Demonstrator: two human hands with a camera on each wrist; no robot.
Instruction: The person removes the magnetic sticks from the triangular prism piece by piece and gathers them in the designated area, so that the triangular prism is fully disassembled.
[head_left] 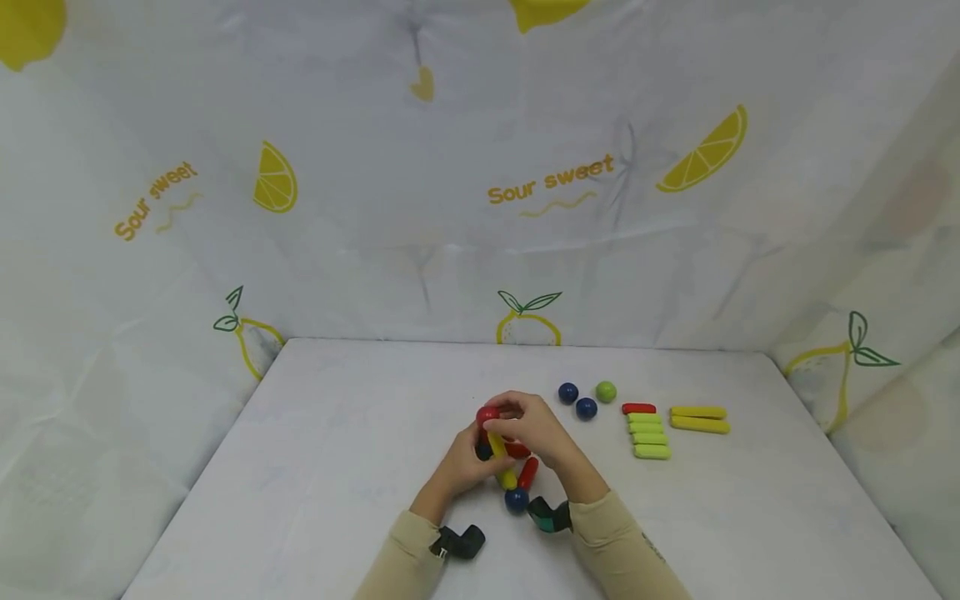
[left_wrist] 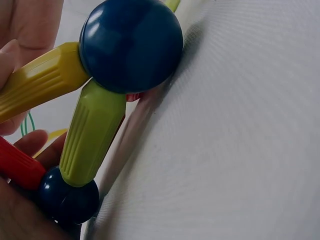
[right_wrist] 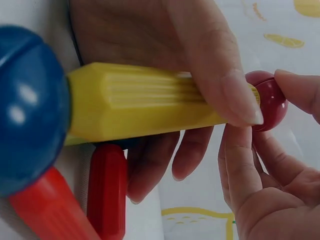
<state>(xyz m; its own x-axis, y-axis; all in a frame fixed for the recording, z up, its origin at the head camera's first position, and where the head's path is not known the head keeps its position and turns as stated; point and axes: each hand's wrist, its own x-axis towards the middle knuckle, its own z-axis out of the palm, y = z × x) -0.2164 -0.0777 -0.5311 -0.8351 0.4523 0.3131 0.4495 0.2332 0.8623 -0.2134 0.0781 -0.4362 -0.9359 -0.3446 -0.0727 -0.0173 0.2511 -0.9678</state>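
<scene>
Over the table, my left hand grips a yellow rod, its thumb laid along the upper end. A red ball caps that rod, and my right hand pinches the ball between thumb and fingers. At its lower end the rod meets a blue ball near the table. From this ball run a red rod and a green rod. In the left wrist view the green rod leads to another blue ball, joined to a further red rod. My hands hide part of the structure.
Right of my hands lie two loose blue balls and a green ball. Beyond them are a red rod, several green rods in a stack, and two yellow rods. A white printed curtain stands behind the table.
</scene>
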